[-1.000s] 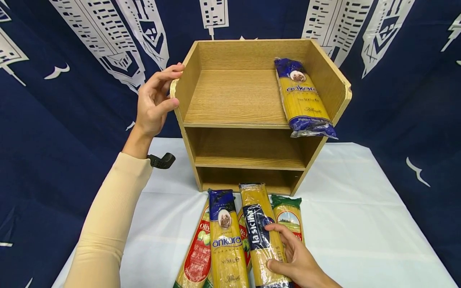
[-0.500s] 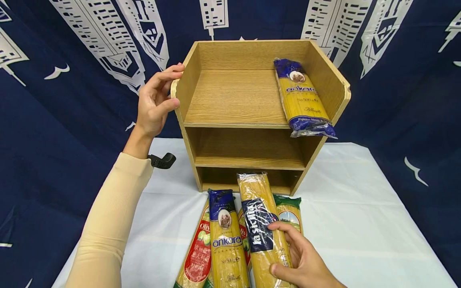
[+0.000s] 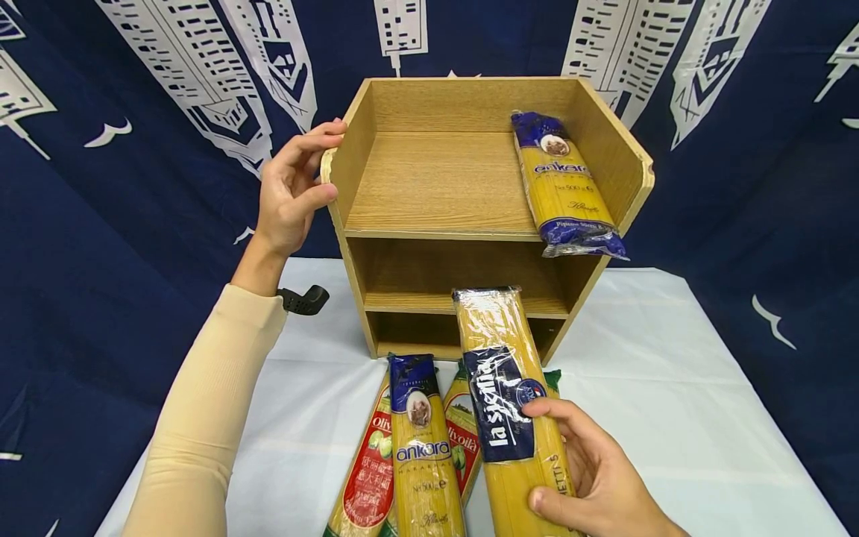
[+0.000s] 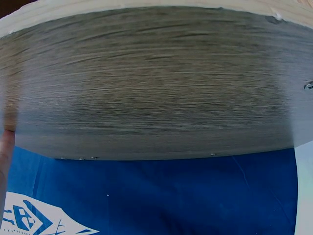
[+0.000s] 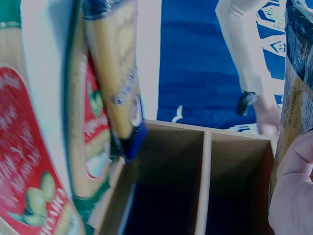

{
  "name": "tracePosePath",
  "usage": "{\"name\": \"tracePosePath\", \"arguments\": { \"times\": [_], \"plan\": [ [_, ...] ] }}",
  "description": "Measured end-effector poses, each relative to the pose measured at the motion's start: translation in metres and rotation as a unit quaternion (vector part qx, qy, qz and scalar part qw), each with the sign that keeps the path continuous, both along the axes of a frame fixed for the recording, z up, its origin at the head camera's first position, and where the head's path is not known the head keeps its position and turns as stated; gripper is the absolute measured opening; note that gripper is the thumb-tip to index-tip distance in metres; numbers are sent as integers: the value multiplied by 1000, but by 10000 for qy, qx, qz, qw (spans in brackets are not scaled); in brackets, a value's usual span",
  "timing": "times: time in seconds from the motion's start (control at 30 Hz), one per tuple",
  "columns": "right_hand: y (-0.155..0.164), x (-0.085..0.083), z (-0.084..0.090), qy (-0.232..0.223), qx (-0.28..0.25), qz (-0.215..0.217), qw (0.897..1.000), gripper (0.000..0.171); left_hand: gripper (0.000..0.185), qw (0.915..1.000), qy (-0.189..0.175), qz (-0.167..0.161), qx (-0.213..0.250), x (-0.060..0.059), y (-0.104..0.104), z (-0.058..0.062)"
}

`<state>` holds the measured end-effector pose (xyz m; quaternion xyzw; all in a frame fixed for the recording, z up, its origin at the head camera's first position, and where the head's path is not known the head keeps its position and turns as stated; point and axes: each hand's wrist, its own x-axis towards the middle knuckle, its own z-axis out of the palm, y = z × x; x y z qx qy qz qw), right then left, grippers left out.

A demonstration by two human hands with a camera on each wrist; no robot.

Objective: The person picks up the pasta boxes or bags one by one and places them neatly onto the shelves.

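Note:
In the head view, my right hand holds a pack of la sicilia spaghetti by its sides, thumb near the lower part and a finger on the dark label. The pack is raised, its top end in front of the lower compartments of a wooden shelf unit. My left hand grips the front edge of the unit's left side panel. The left wrist view shows one fingertip against that panel's outer face. An ankara spaghetti pack lies at the right on the top shelf, its end overhanging the front.
On the white tablecloth before the unit lie another ankara pack and several red-labelled Olivoilà packs, partly covered. A dark blue patterned cloth hangs behind. The unit has two lower compartments.
My right hand has lifted the la sicilia pack off the packs below and moved it up and slightly right, uncovering more of an Olivoilà pack. My left hand stays on the panel.

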<state>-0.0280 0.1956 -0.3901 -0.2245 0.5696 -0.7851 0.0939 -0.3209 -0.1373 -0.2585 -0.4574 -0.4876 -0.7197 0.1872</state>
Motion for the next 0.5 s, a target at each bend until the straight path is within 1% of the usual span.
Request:
{"name": "tracePosePath", "arguments": {
  "times": [0.13, 0.27, 0.4, 0.5],
  "plan": [
    [1, 0, 10, 400, 79, 39, 9992, 72, 46, 10000, 22, 32, -34, 0, -1, 0],
    [2, -4, 20, 805, 162, -20, 9966, 75, 46, 10000, 34, 58, -43, 0, -1, 0],
    [2, -9, 33, 1282, 163, -110, 9915, 79, 46, 10000, 29, 52, -55, 0, -1, 0],
    [2, -15, 45, 1556, 129, -150, 9876, 81, 47, 10000, -2, 28, -64, 0, -1, 0]
  ]
}}
